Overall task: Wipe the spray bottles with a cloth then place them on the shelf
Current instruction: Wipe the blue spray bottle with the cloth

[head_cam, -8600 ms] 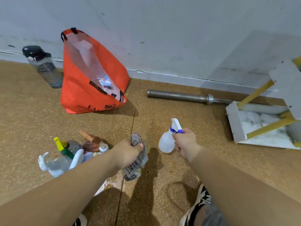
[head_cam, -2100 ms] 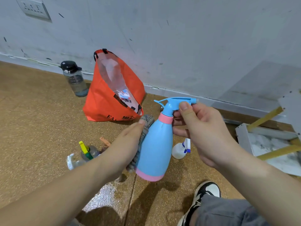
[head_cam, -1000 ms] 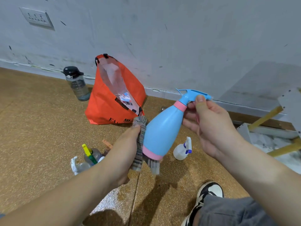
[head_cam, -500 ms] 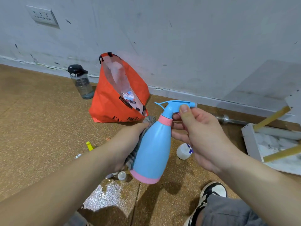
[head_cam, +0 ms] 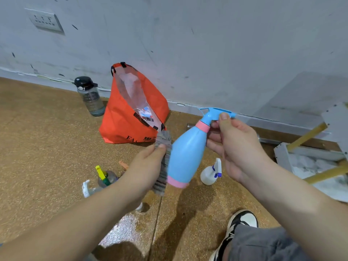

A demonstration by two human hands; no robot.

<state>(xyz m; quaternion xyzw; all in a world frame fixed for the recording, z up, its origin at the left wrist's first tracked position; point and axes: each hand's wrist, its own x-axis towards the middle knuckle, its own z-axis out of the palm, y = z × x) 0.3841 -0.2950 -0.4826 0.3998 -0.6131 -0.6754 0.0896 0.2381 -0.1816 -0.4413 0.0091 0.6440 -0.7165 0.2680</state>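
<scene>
A light blue spray bottle with pink bands hangs tilted in the air, its head up to the right. My right hand grips its neck and blue trigger head. My left hand holds a grey striped cloth against the bottle's left side. A small white spray bottle with a blue collar stands on the floor behind. More spray bottles, one with a yellow and green head, lie on the floor at the left, partly hidden by my left arm.
An orange bag leans on the wall, a dark water bottle to its left. A white shelf with yellow rods lies at the right, a metal bar along the wall. My shoe is below. The floor is wet near my left arm.
The blue bottle has tilted from nearly upright to slanting, head to the right. The cloth in my left hand has slid lower along its side.
</scene>
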